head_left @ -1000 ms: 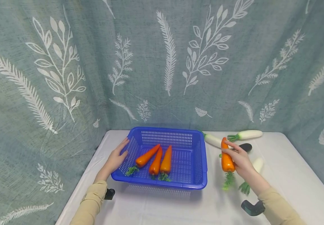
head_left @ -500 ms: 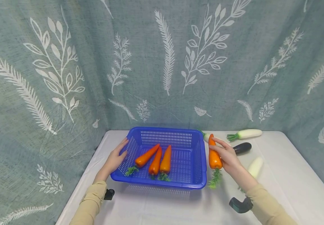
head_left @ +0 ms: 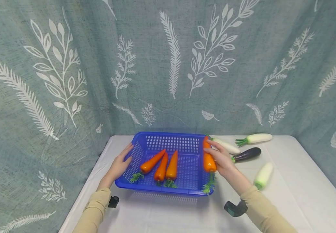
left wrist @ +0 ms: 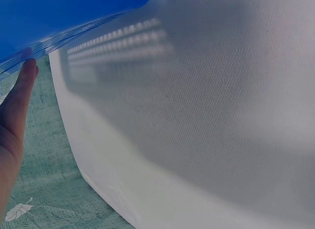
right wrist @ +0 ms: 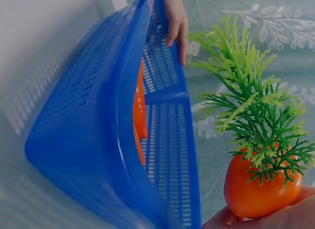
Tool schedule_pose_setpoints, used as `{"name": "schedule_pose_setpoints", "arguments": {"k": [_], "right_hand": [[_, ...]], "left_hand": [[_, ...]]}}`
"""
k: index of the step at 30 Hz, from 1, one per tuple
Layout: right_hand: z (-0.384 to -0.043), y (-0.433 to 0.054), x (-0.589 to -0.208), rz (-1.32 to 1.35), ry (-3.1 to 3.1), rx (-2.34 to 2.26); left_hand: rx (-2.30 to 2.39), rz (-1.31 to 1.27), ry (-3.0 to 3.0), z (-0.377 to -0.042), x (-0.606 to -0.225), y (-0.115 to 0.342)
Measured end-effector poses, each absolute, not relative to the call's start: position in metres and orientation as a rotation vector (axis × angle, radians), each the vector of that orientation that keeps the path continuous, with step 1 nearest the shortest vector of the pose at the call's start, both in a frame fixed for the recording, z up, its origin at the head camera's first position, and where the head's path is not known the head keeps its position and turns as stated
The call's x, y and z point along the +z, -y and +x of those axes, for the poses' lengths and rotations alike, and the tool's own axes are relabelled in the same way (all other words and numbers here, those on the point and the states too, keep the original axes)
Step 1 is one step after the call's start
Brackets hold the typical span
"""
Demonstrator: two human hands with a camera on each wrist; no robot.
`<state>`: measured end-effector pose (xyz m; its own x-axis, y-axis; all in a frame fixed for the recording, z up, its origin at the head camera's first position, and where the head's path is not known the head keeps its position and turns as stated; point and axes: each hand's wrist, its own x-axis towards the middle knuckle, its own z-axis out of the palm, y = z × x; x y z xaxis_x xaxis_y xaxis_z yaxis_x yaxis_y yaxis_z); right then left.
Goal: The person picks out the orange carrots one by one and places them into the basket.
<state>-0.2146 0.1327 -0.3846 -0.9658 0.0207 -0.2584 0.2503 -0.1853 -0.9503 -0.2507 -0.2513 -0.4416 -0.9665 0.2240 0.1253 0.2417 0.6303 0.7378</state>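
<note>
A blue perforated plastic basket stands on the white table, with three orange carrots with green tops lying inside at the left and middle. My left hand rests against the basket's left rim, fingers extended along it. Over the basket's right rim, my right hand grips a fourth carrot by its side, tip pointing away and leafy top toward me. The right wrist view shows this carrot's thick end and green fronds close up, beside the basket wall.
Right of the basket lie a white radish, a dark eggplant, another radish at the back and one more radish nearer. A grey-green leaf-patterned curtain hangs behind the table.
My right hand has carried the carrot leftward from above the radishes and eggplant to over the basket's right rim. My left hand has stayed at the basket's left side.
</note>
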Motion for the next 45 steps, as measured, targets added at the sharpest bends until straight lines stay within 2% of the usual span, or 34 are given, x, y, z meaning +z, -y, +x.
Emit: {"name": "schedule_pose_setpoints", "arguments": {"k": [21, 45], "right_hand": [[-0.231, -0.084, -0.4, 0.313, -1.848, -2.353], [-0.248, -0.062, -0.432, 0.526, -1.886, -2.442]], "left_hand": [[-1.276, -0.387, 2.835, -0.252, -0.442, 0.25], [-1.278, -0.382, 2.817, -0.25, -0.442, 0.25]]}}
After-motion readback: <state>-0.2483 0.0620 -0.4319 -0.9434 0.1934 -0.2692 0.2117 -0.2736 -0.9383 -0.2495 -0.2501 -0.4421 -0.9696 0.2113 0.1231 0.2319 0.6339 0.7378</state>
